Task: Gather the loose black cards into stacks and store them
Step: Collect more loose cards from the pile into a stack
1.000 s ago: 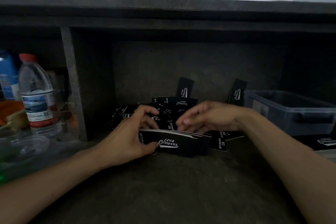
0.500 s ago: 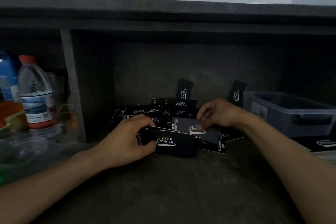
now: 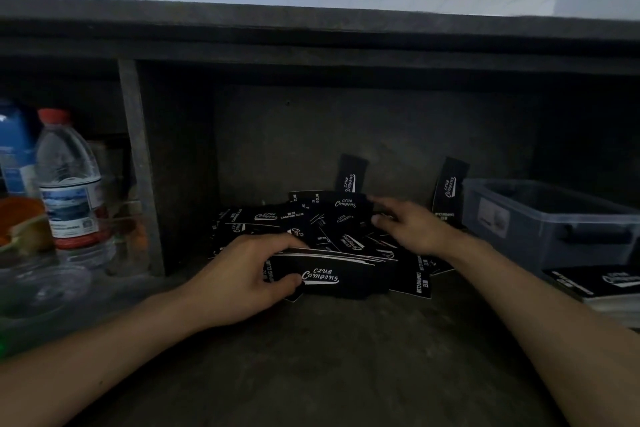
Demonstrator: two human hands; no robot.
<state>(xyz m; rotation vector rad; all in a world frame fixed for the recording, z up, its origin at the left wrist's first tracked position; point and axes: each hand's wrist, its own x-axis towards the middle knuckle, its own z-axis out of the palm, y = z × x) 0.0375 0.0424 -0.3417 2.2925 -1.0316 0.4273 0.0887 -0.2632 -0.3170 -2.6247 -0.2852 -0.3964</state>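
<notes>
A pile of loose black cards (image 3: 304, 218) with white "Club Camping" print lies at the back of a dark shelf. My left hand (image 3: 242, 274) grips a stack of these cards (image 3: 332, 279) on edge at the front of the pile, thumb on its face. Over the back right of the pile reaches my right hand (image 3: 408, 229), its fingers stretched out and touching the loose cards. Two cards (image 3: 350, 177) lean upright against the back wall; the second one (image 3: 449, 189) stands beside the bin.
A translucent grey plastic bin (image 3: 554, 218) stands at the right, with a finished stack of cards (image 3: 609, 284) in front of it. A vertical divider (image 3: 138, 166) closes the left side. Beyond it stand a water bottle (image 3: 67, 180) and other containers.
My right hand let go of the card it had laid onto the stack and has moved back and right over the loose pile. The left hand kept its grip on the stack.
</notes>
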